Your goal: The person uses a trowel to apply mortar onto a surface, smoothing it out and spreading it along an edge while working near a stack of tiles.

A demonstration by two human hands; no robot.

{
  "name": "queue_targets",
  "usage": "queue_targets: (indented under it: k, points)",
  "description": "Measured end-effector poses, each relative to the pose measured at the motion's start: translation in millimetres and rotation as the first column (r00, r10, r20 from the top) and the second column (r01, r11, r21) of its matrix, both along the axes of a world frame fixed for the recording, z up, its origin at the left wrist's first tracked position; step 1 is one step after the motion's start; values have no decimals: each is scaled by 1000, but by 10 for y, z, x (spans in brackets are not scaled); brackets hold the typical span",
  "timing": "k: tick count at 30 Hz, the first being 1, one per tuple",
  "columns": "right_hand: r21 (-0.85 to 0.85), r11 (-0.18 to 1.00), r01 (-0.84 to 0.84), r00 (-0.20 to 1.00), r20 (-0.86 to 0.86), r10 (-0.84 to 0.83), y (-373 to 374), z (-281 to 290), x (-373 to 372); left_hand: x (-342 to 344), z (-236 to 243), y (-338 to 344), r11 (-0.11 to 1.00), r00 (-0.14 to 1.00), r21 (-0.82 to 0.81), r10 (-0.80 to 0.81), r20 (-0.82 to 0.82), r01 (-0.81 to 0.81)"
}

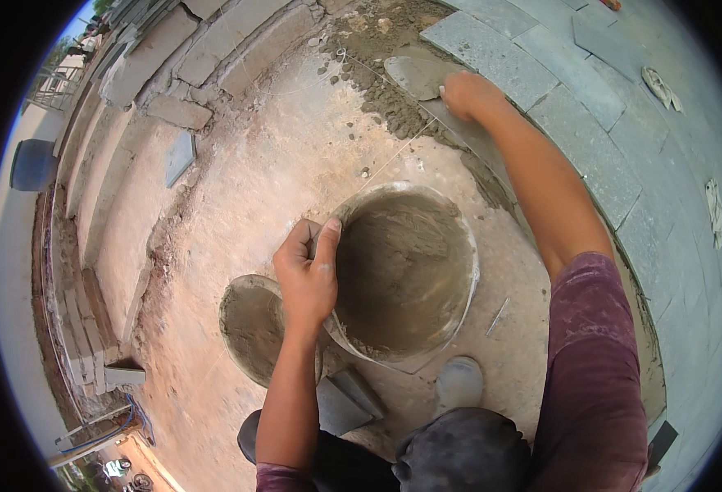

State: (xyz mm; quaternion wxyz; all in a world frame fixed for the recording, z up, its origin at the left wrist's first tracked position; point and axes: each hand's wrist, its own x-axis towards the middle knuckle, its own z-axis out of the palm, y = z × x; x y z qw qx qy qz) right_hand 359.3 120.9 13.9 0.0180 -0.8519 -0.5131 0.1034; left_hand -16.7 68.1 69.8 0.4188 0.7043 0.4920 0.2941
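Observation:
My left hand (308, 269) grips the left rim of a wide round bucket (473, 266), thumb on top of the edge. Wet grey mortar (402, 271) coats its inside and lies in it. Farther off to the right, my right hand (473, 95) is closed round the handle of a trowel (417, 75), which the fist mostly hides. The mortar-smeared blade points left, over a bed of spread mortar (390, 111) beside the laid grey paving slabs (492, 70). A thin string (400, 151) runs past the mortar toward the bucket.
A second, smaller mortar-coated bucket (238, 332) stands left of the big one. Loose grey slabs (340, 402) lie near my boot (459, 383). Stone steps (103, 172) rise at the left, with a blue barrel (34, 165) beyond. Crumpled gloves (662, 88) lie on the paving at right.

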Motion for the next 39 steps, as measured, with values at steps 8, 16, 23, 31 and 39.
queue_targets:
  k: [8,16,23,31,39]
  points:
    - [-59,990,128,990,-59,-132,431,-56,341,12,13,16,1000,1000,13,-20,6,20]
    - [-262,960,102,990,-71,-124,40,196,298,-52,-34,60,1000,1000,30,2,-4,-2]
    - [-61,996,-63,975,211,74,-616,891,-42,-72,-35,35,998,1000,55,-5,-13,5]
    - [91,964,-250,908,368,201,-2462,1279,-961,43,17,82,994,998,103,38,-58,-32]
    - [-50,784,-618,600,615,512,-2350,875,-1376,474,104,44,987,993,126,-88,-82,98]
